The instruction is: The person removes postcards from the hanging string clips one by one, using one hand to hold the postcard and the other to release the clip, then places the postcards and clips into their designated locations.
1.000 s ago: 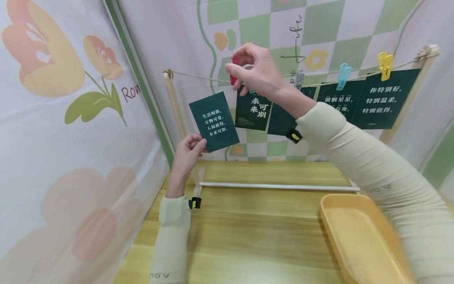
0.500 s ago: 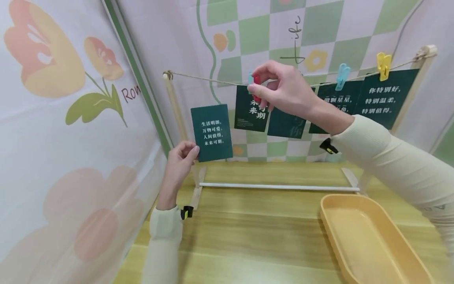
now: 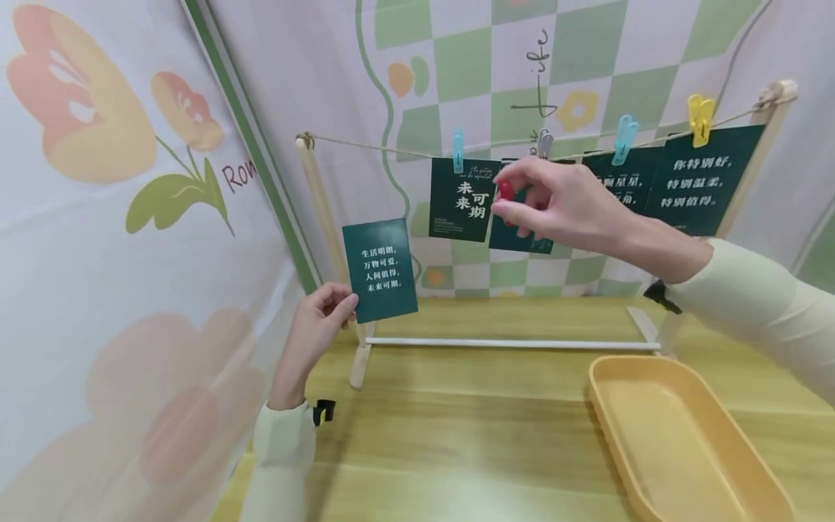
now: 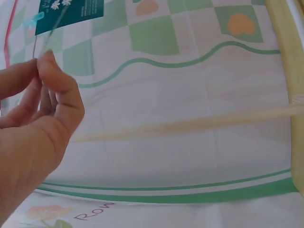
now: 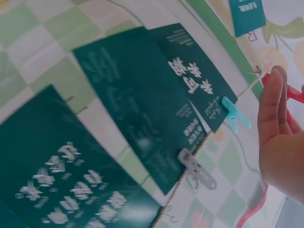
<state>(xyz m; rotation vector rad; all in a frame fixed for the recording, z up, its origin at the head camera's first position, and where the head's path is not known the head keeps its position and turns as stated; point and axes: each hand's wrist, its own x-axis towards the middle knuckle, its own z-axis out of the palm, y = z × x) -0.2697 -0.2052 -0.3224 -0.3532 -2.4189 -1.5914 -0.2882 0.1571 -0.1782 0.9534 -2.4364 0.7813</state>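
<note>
My left hand (image 3: 313, 330) pinches a dark green card (image 3: 381, 270) with white lettering by its lower left edge, in front of the left post. In the left wrist view the card shows nearly edge-on between thumb and fingers. My right hand (image 3: 567, 199) pinches a red clothespin (image 3: 505, 192), mostly hidden by the fingers in the head view. It overlaps the hung cards there. The clothespin (image 5: 294, 95) also shows beside the fingers in the right wrist view. A green card (image 3: 457, 210) hangs from the twine (image 3: 365, 145) under a blue clothespin (image 3: 458, 151).
More green cards hang to the right, under a grey clothespin (image 3: 545, 143), a second blue clothespin (image 3: 625, 139) and a yellow clothespin (image 3: 701, 119). Wooden posts (image 3: 320, 196) carry the twine, with a white rod (image 3: 515, 344) low between them. A yellow tray (image 3: 603, 413) stands front right.
My right hand has moved right and down from the twine, carrying the red clothespin. My left hand has lowered the card and drawn it slightly left; the card has turned more upright.
</note>
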